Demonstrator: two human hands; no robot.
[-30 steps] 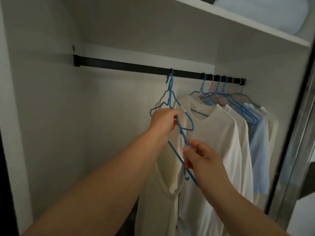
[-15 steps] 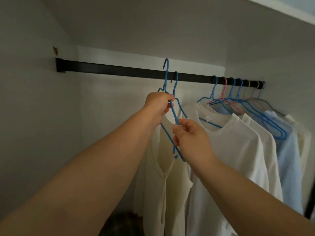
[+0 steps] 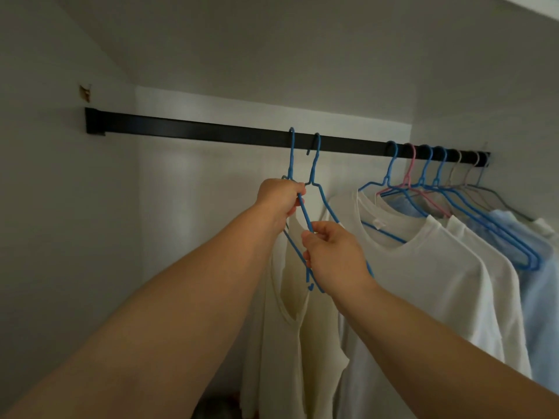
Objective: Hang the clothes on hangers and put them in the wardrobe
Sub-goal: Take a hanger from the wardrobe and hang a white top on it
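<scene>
At the wardrobe rail, mid-span: two blue hangers side by side, hooks up at rail height. Right-hand hook looks over the rail; left-hand hook sits in front of it, can't tell if it's seated.

Left hand is curled around the hanger wire just under the necks. Right hand pinches the lower wire between thumb and fingers. Both gripping, neither free.

A cream sleeveless top hangs below the hands, apparently on these hangers. How it sits on the shoulders is hidden behind the hands.

Progress, my read: mostly done. A row of hangers is already packed at the right end of the rail, carrying white t-shirts and a light blue shirt. Left to do: confirm both hooks are on, let go, maybe slide the top toward the rest. Whether more clothes wait outside the wardrobe isn't visible.

Room and edges:
- Left stretch of the rail is bare from the bracket to the held hangers, plenty of slack there.
- Clear gap between the held hangers and the packed group on the right.
- Shelf underside sits well above the rail, so lifting hooks over has headroom.
- Side wall is well apart from the left arm.
- Risk: the two wires are crossed in the hands and could snag each other on release.
</scene>
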